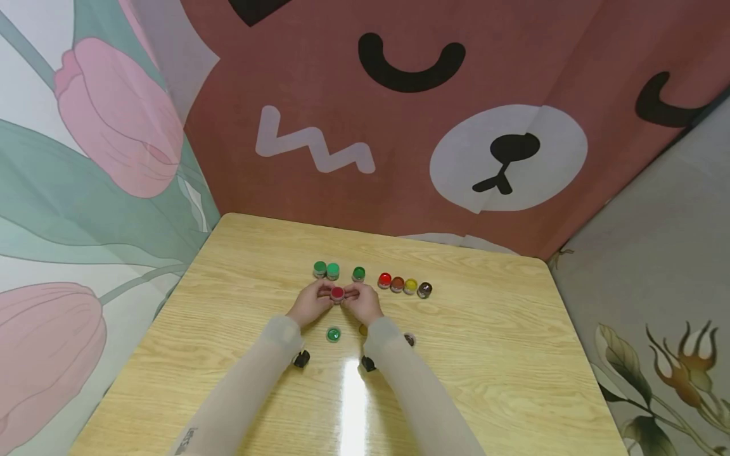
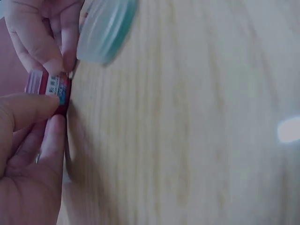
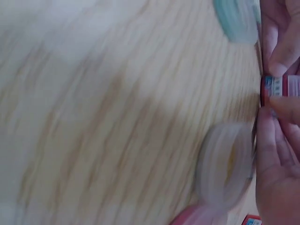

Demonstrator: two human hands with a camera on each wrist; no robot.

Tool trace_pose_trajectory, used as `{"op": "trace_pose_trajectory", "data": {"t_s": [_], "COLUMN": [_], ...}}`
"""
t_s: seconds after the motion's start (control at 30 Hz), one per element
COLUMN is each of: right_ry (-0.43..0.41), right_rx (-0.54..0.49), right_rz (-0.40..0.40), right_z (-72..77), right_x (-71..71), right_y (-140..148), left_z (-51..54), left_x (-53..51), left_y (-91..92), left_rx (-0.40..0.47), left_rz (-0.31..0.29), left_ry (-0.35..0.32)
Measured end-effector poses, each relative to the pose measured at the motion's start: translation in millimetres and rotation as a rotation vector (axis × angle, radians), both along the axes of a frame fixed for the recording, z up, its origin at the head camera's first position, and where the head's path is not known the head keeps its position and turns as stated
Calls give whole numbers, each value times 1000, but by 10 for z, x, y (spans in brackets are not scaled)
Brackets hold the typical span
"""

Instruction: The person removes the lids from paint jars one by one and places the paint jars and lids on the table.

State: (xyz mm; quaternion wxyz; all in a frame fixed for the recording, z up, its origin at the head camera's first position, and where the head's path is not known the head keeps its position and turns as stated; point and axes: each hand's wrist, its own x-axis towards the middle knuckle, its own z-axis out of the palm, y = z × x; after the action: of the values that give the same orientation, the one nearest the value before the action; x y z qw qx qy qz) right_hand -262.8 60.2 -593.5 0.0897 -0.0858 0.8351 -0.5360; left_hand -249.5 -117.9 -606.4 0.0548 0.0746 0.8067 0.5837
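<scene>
A small dark red paint pot (image 1: 338, 294) stands near the middle of the table between both hands. My left hand (image 1: 310, 303) pinches it from the left with thumb and fingers. From the other side my right hand (image 1: 364, 304) pinches the same pot. In the left wrist view the pot (image 2: 55, 91) has a printed label and a pale, ribbed lid; its base is at the tabletop. A green, clear-walled round piece (image 2: 107, 30) lies close by. Beside the right hand a clear round piece (image 3: 225, 164) with a yellow inside shows, blurred.
Behind the hands several small pots form a row: greens (image 1: 333, 271) on the left, then red (image 1: 384, 279), brown, yellow and dark ones. Nearer are a green round piece (image 1: 333, 334) and a dark one (image 1: 409, 340). Patterned cloths (image 1: 319, 196) surround the wooden table (image 1: 490, 354).
</scene>
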Motion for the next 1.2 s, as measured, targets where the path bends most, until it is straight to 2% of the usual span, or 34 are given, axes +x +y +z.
{"op": "trace_pose_trajectory", "data": {"t_s": [0.3, 0.5, 0.57, 0.8, 0.9, 0.97, 1.03, 1.13, 1.2], "right_ry": [-2, -37, -42, -32, -25, -26, -32, -41, -44], "right_rx": [-12, -20, -15, 2, 6, 15, 22, 28, 28], "right_rz": [80, 79, 79, 81, 78, 76, 73, 73, 71], "right_z": [7, 3, -4, -41, -64, -70, -70, -69, -72], "right_x": [18, 3, -3, -17, -34, -46, -49, -50, -51], "right_y": [71, 90, 93, 95, 103, 108, 105, 97, 94], "left_z": [-86, -100, -88, -52, -29, 75, 83, 74, -34], "left_x": [21, 30, 35, 49, 73, 131, 134, 120, 61], "left_y": [-79, -133, -146, -151, -130, -95, -91, -100, -132], "left_rx": [7, -9, -31, -49, -63, -63, -64, -63, -72], "left_rz": [-99, -160, -165, -147, -138, -128, -129, -134, -141], "left_ry": [52, 104, 110, 50, 87, 115, 118, 92, 77]}}
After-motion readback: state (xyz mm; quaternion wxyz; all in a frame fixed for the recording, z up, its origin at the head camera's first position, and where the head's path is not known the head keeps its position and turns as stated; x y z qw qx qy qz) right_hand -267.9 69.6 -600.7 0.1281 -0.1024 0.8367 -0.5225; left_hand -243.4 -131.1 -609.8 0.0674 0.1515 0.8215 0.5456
